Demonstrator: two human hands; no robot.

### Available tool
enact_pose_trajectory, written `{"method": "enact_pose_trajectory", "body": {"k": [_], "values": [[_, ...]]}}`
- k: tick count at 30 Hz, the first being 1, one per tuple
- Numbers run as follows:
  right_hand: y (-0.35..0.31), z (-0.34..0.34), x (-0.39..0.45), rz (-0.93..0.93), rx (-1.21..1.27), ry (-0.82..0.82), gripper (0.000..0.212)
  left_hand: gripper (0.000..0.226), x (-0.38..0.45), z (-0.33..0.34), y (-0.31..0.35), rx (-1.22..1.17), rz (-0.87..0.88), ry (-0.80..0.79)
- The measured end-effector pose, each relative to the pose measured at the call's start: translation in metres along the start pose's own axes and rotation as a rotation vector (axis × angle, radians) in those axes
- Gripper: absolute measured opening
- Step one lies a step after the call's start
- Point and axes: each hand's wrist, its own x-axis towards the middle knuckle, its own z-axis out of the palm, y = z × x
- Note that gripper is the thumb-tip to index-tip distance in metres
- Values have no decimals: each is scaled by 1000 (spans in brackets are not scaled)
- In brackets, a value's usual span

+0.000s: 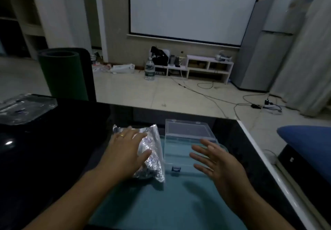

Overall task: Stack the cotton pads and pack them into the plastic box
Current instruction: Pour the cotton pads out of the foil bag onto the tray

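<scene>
We saw the clear plastic box (190,144) standing open on the teal mat, its lid tilted up at the far side and a small dark latch at its near edge. Just to its left lay the crinkled, shiny bag of cotton pads (152,155), touching the box; the pads themselves could not be made out.

Rolled mat (64,74), water bottle (149,69)
</scene>
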Motion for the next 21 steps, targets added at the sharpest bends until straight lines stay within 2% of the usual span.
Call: {"method": "enact_pose_trajectory", "body": {"k": [3,6,9,14,18,20,21], "values": [[12,-2,8,-4,-195,15,21,88,-9,10,-14,156,-121,-168],[26,2,11,54,-356,2,23,100,-21,17,-20,112,-80,-237],[35,11,10,82,-450,-69,35,94,-19,15,-31,89,-5,-224],[49,25,6,59,-625,-164,34,96,-15,7,-50,40,69,-221],[60,41,6,111,-576,-252,33,105,-22,11,-20,91,302,-46],[65,47,8,133,-518,-276,33,103,-24,25,-7,173,366,-51],[66,50,8,143,-481,-279,32,100,-24,31,-3,229,357,-101]]}}
